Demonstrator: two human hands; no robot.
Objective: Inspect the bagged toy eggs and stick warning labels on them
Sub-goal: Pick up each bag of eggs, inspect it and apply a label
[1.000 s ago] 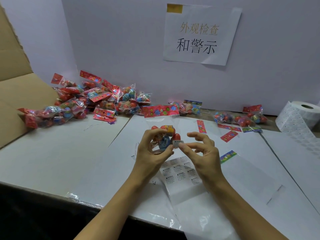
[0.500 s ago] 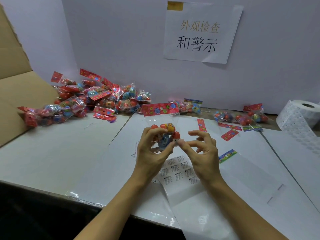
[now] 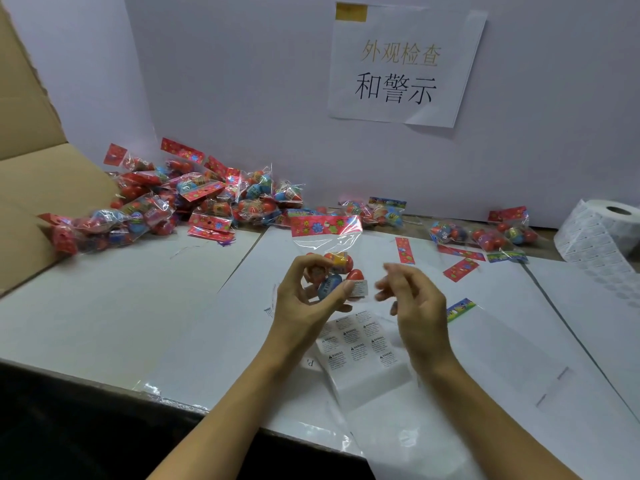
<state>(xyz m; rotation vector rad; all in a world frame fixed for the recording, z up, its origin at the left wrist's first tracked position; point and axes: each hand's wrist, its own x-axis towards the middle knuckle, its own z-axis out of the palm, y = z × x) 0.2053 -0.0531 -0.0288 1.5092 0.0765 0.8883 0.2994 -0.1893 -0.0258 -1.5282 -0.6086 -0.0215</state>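
Two hands work above the white-papered table (image 3: 104, 306). The left hand (image 3: 308, 299) grips a clear bag of toy eggs (image 3: 332, 271), fingers and thumb curled round its lower part, holding it upright over the middle of the table so that its red flowered header card (image 3: 325, 225) stands on top. A small white warning label (image 3: 360, 288) is stuck on the bag's lower right corner, just beside the left thumb tip. The right hand (image 3: 412, 299) hovers just to the right of the bag, apart from it, its fingers loosely curled and holding nothing; it is slightly blurred. Below the hands a sheet of warning labels (image 3: 360, 351) lies flat on the table. A heap of bagged eggs (image 3: 194, 206) is piled at the back left, next to a cardboard box flap (image 3: 41, 188). A few more bags (image 3: 485, 233) lie at the back right, near a roll of labels (image 3: 602, 233). A paper sign (image 3: 405, 64) with Chinese characters hangs on the wall.
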